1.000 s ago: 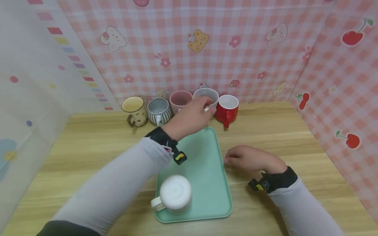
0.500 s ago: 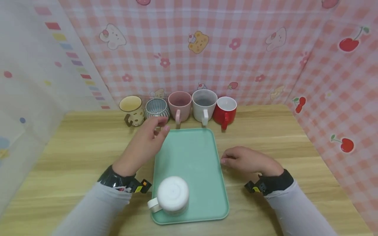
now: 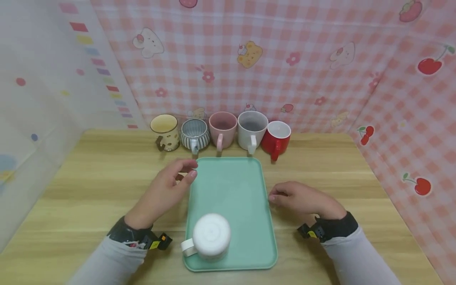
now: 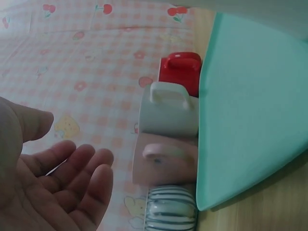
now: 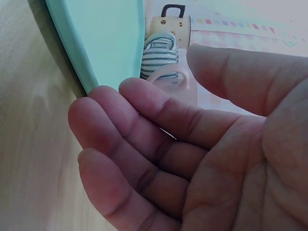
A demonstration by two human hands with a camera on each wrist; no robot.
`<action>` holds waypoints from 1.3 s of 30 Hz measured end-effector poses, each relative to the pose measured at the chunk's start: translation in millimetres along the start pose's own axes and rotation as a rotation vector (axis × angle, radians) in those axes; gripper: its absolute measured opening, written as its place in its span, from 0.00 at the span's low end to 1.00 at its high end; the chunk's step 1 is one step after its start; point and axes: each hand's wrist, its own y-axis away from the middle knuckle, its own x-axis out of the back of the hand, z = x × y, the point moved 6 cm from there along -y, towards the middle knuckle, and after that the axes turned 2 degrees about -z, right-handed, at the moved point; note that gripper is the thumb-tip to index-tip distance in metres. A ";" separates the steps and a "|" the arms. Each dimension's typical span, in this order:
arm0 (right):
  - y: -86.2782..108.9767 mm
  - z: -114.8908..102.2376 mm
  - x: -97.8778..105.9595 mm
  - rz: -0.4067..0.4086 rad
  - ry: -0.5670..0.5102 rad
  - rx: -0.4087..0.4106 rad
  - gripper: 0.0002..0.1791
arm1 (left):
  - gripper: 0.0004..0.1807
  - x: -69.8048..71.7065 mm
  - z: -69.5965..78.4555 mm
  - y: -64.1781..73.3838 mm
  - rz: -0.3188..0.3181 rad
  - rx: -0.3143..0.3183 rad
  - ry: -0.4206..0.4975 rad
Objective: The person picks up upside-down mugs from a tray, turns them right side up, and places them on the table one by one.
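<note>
On the green tray, an upside-down white mug stands at the near left corner, its handle pointing left over the edge. My left hand hovers by the tray's left edge, fingers loosely bent and holding nothing; the left wrist view shows its bare palm. Beside the right edge is my right hand, fingertips right at the rim, relaxed and with nothing in it. Behind the tray, upright mugs form a row: yellow spotted, striped, pink, white-grey and red.
A wooden table carries everything. Right behind the mug row rises a pink checked cloth, with a white cloth along the left side and another checked cloth on the right.
My left hand has come back from the white-grey mug, moving left and toward me to the tray's left edge. The right hand has stayed by the tray's right edge.
</note>
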 end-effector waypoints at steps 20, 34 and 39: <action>1.3 0.0 -0.2 -0.001 -0.026 0.006 0.11 | 0.26 -18.2 -0.8 24.8 -0.273 -0.018 -0.002; 3.7 0.0 1.6 -0.001 -0.048 0.026 0.12 | 0.38 -27.8 -12.6 60.3 -0.451 -0.114 0.036; 3.5 -0.8 1.2 -0.004 -0.053 0.024 0.11 | 0.26 -30.4 -16.7 67.0 -0.502 -0.106 -0.013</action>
